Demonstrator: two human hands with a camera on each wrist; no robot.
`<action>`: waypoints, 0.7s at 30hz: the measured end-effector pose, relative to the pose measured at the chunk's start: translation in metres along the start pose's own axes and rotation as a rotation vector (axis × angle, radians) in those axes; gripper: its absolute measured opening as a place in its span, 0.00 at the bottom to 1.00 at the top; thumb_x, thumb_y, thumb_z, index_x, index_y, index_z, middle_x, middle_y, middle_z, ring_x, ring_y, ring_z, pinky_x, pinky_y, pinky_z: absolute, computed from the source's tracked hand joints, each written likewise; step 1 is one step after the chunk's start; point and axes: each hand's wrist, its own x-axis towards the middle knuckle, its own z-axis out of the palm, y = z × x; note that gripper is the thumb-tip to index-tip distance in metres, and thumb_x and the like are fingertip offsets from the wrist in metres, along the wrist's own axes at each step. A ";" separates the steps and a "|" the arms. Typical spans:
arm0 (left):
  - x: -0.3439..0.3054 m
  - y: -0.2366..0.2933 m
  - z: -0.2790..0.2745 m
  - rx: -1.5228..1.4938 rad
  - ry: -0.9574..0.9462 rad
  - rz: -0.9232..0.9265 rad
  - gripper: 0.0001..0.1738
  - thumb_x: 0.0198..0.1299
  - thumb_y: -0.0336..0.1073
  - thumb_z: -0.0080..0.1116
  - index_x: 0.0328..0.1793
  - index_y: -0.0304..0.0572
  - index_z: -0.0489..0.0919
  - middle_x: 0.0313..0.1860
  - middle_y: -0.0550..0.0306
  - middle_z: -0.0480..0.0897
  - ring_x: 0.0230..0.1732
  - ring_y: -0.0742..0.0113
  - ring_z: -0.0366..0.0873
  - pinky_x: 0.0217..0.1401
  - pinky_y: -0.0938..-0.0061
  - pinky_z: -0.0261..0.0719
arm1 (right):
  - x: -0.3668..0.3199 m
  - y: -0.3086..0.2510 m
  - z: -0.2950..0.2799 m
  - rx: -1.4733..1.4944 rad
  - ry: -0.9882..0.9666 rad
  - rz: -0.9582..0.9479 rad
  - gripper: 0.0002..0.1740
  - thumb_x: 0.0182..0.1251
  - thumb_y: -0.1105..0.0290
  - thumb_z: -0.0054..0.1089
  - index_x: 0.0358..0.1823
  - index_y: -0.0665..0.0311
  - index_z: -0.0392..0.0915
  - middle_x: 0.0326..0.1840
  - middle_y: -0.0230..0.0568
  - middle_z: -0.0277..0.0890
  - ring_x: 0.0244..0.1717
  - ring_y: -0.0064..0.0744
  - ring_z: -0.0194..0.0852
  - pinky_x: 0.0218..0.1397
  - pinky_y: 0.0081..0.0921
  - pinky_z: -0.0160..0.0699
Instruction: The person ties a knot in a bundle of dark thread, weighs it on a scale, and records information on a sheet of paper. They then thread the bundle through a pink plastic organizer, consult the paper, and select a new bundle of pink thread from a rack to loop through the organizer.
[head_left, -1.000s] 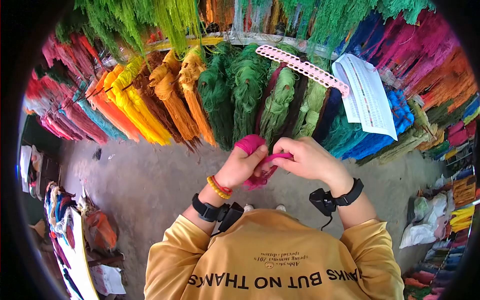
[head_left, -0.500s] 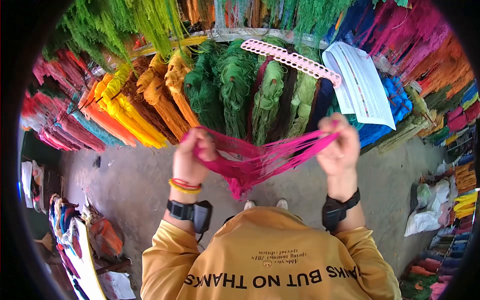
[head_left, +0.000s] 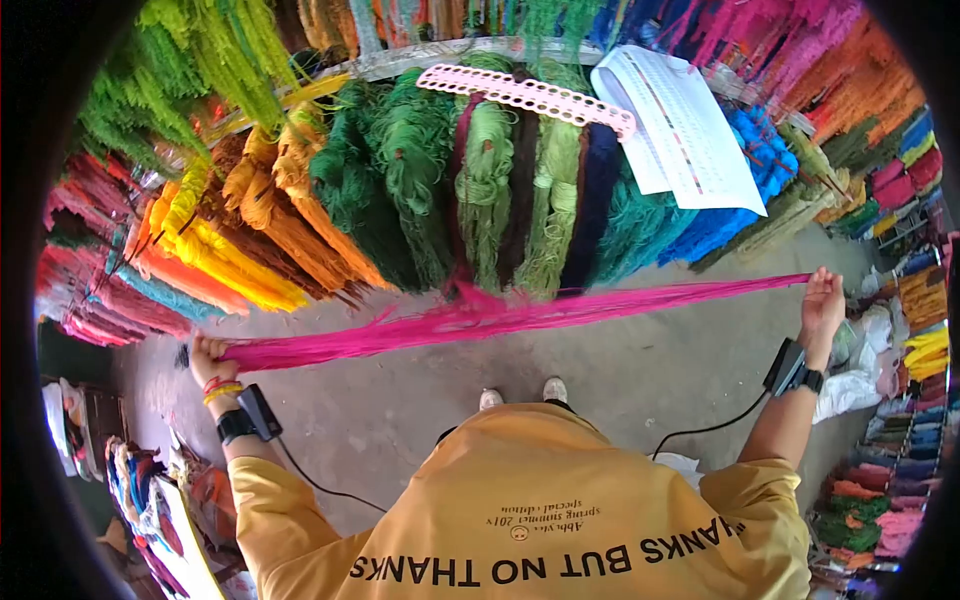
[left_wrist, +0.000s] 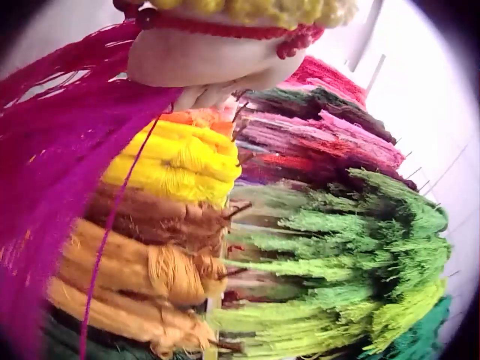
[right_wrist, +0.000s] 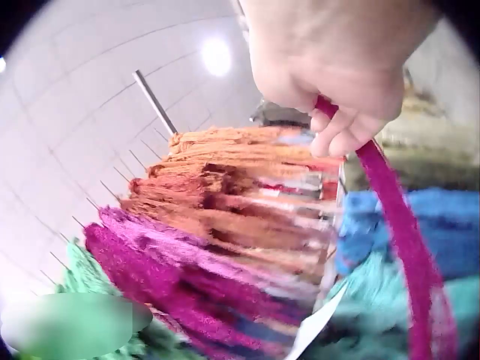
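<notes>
A long magenta yarn skein (head_left: pixel 500 315) is stretched taut across the head view, from low left to upper right. My left hand (head_left: pixel 207 356) grips its left end with arm spread wide; in the left wrist view the magenta strands (left_wrist: pixel 60 150) run from that hand (left_wrist: pixel 210 64). My right hand (head_left: pixel 822 303) grips the right end, fingers curled round it. In the right wrist view those curled fingers (right_wrist: pixel 341 135) pinch the magenta yarn band (right_wrist: pixel 405 232).
Racks of hanging yarn skeins (head_left: pixel 400 190) in green, orange, yellow, blue and pink fill the wall ahead. A pink perforated strip (head_left: pixel 525 95) and a printed sheet (head_left: pixel 685 130) hang there. Concrete floor (head_left: pixel 380 400) below; bags (head_left: pixel 850 380) and yarn piles (head_left: pixel 130 480) line both sides.
My hands went from together at the chest, working a bunched magenta skein, to spread far apart. The skein has been pulled out into one long taut band.
</notes>
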 end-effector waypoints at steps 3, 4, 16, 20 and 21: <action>0.028 0.028 -0.031 0.158 0.180 0.191 0.17 0.65 0.39 0.44 0.20 0.55 0.62 0.12 0.72 0.50 0.12 0.79 0.45 0.16 0.80 0.44 | 0.047 -0.046 -0.065 -0.247 0.145 -0.292 0.11 0.68 0.67 0.46 0.31 0.67 0.69 0.30 0.38 0.74 0.40 0.37 0.77 0.41 0.28 0.80; 0.028 0.037 -0.032 0.228 0.280 0.247 0.17 0.63 0.40 0.47 0.20 0.55 0.62 0.12 0.73 0.50 0.12 0.79 0.44 0.16 0.80 0.44 | 0.044 -0.060 -0.062 -0.460 0.308 -0.392 0.09 0.67 0.68 0.46 0.33 0.67 0.69 0.33 0.40 0.75 0.39 0.36 0.77 0.41 0.28 0.80; -0.141 -0.097 0.191 -0.047 -0.714 -0.294 0.12 0.62 0.36 0.51 0.46 0.35 0.73 0.16 0.75 0.53 0.16 0.83 0.50 0.17 0.85 0.46 | -0.181 0.069 0.207 -0.589 -0.607 0.304 0.06 0.63 0.70 0.56 0.38 0.63 0.72 0.29 0.34 0.74 0.29 0.22 0.74 0.33 0.17 0.74; -0.184 -0.139 0.263 0.090 -0.855 -0.344 0.10 0.62 0.36 0.49 0.45 0.38 0.73 0.23 0.67 0.63 0.20 0.77 0.58 0.22 0.84 0.56 | -0.212 0.085 0.303 -0.660 -1.081 0.075 0.11 0.61 0.66 0.59 0.36 0.66 0.70 0.27 0.34 0.73 0.31 0.23 0.76 0.33 0.19 0.74; -0.190 -0.145 0.277 0.115 -0.859 -0.345 0.10 0.62 0.36 0.49 0.45 0.38 0.73 0.23 0.67 0.64 0.21 0.76 0.59 0.23 0.84 0.58 | -0.209 0.093 0.321 -0.838 -1.102 -0.103 0.12 0.59 0.66 0.60 0.36 0.67 0.70 0.26 0.37 0.73 0.32 0.28 0.76 0.35 0.23 0.75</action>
